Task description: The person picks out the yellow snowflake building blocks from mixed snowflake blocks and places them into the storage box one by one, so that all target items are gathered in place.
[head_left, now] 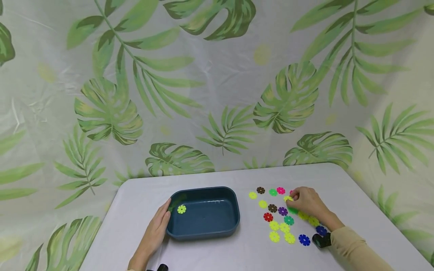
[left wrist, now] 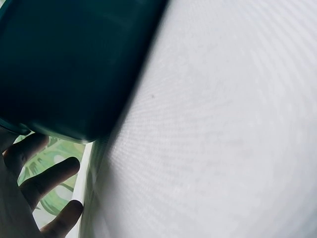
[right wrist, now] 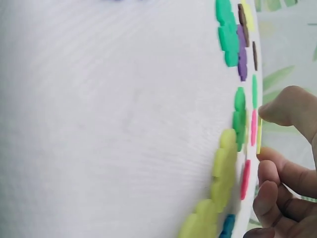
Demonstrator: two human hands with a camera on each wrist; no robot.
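"So, your view?"
"I see the right hand (head_left: 307, 203) pinching a yellow disc (head_left: 288, 198) near the scattered discs (head_left: 283, 211) on the table (head_left: 252, 256); the left hand (head_left: 156, 226), unclenched, rests against the left side of the blue tub (head_left: 203, 234)."
"Anything inside?"
"Yes, one lime disc (head_left: 181, 209) near the left end."

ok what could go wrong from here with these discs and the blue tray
The right grip pinches a thin yellow disc between fingertips, so it might slip out.

Other discs lie close by, including a green disc near that grip, so fingers could nudge one.

The left grip touches only the left side of the blue tray, so a push there might slide it.
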